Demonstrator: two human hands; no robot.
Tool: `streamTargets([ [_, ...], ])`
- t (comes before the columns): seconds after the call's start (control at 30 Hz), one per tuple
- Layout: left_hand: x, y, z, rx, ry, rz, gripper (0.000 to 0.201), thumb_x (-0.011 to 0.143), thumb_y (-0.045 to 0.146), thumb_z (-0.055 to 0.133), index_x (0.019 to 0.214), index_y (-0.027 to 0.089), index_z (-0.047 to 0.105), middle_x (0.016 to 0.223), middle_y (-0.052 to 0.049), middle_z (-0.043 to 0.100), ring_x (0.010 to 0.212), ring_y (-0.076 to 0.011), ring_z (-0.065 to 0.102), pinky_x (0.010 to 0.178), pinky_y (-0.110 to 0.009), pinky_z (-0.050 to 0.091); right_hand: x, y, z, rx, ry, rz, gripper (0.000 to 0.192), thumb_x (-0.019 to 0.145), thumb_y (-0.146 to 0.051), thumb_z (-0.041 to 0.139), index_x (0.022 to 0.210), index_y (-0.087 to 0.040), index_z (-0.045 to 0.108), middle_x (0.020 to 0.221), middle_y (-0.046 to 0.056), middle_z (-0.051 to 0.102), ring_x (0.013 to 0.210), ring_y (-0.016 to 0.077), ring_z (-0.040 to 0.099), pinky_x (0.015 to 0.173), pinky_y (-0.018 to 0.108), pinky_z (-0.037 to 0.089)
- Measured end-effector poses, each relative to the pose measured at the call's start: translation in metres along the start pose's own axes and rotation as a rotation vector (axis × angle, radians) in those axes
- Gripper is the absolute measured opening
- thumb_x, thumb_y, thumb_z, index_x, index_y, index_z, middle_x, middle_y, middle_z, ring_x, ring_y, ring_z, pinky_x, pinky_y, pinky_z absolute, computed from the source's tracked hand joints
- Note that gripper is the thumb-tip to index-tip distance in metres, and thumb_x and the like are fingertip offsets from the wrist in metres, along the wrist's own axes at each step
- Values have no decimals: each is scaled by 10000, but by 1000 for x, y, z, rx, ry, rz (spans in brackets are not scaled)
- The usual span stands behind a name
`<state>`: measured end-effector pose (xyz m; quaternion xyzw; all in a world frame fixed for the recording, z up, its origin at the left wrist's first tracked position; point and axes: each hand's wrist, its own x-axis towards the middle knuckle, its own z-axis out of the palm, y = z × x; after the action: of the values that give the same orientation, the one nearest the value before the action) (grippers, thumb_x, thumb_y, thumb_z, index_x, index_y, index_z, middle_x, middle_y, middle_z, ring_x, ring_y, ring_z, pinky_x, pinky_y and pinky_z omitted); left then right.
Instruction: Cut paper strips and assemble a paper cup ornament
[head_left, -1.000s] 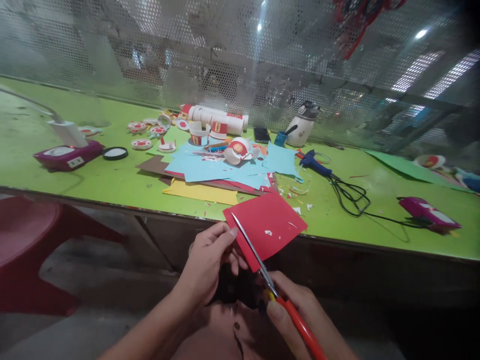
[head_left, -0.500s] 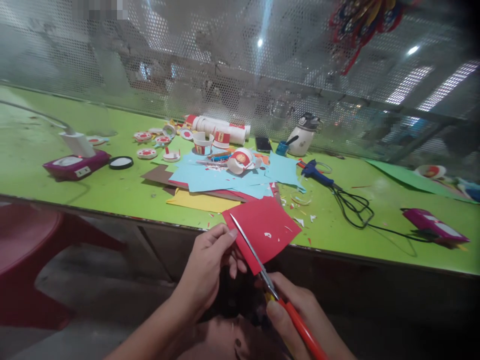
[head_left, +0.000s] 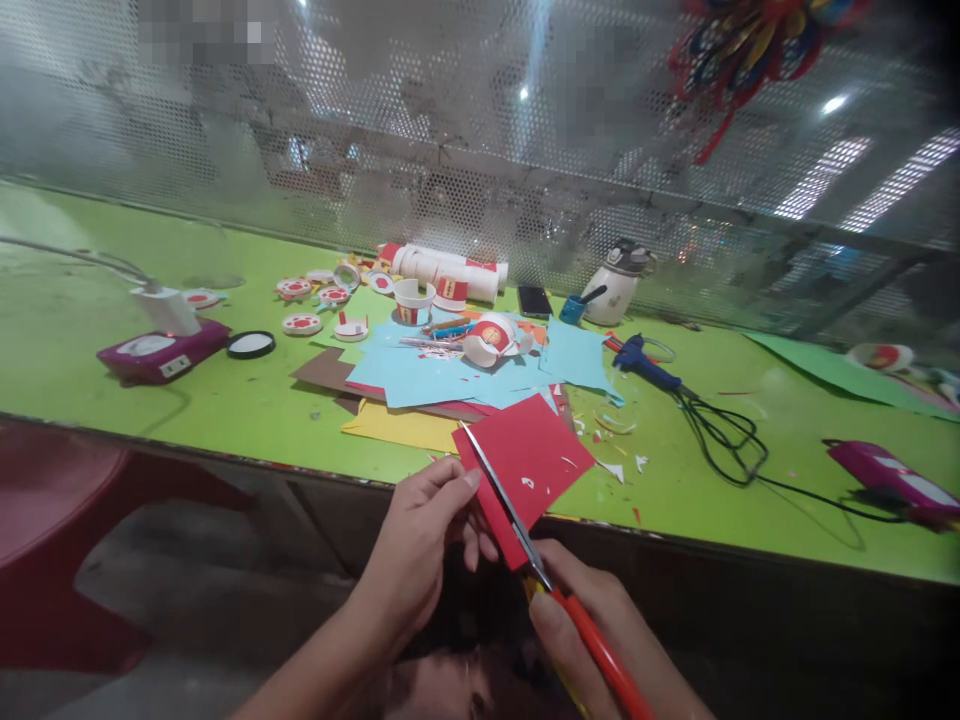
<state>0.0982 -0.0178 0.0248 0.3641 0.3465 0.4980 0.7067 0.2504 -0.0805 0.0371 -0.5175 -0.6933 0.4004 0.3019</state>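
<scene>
A sheet of red paper [head_left: 540, 445] is held at the table's front edge, its near corner over the edge. My left hand [head_left: 435, 515] pinches its left side between thumb and fingers. Wrapped round the red handle of a pair of scissors [head_left: 592, 640] is my right hand [head_left: 592, 620]. The long metal blade lies across the red paper, its tip near the upper left corner; the other blade is hidden beneath the sheet. A few white scraps rest on the red paper.
Light blue paper [head_left: 420, 375] and yellow paper [head_left: 409, 427] lie behind the red sheet, with cut paper cups [head_left: 491, 340] on top. A blue glue gun [head_left: 649, 365] with its coiled cord is at right. Purple power strips [head_left: 154, 355] stand on the green table [head_left: 247, 420]; a red stool [head_left: 52, 500] is at left.
The view has tilted slightly, so the table sits a little lower in the picture. Both hands keep their grip, and the scissors stay in nearly the same place on the red paper.
</scene>
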Motion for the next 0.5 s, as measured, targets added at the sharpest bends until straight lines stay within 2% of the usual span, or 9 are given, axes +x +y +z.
streamTargets([
  [0.2,4,4,-3,-12,0,-15,235,823,304,569,659,152,495,531,-6,575,413,-89,516,367,-163,355,10,-2,0,33,4,-31,441,913,-505,378,1098,-171,599,807,34,603,631,119,500,597,213,396],
  [0.4,4,6,-1,-26,8,-53,220,814,301,577,670,146,516,545,-6,578,412,-83,511,367,-161,345,16,-2,-2,37,-17,14,473,909,-522,380,1097,-149,602,749,28,614,560,107,473,536,214,371],
  [0.5,0,7,-3,-59,34,-53,212,803,301,595,675,149,522,562,-4,580,428,-85,510,382,-169,356,18,-5,-4,37,-35,27,478,907,-525,384,1070,-142,620,762,34,615,584,109,463,547,211,382],
])
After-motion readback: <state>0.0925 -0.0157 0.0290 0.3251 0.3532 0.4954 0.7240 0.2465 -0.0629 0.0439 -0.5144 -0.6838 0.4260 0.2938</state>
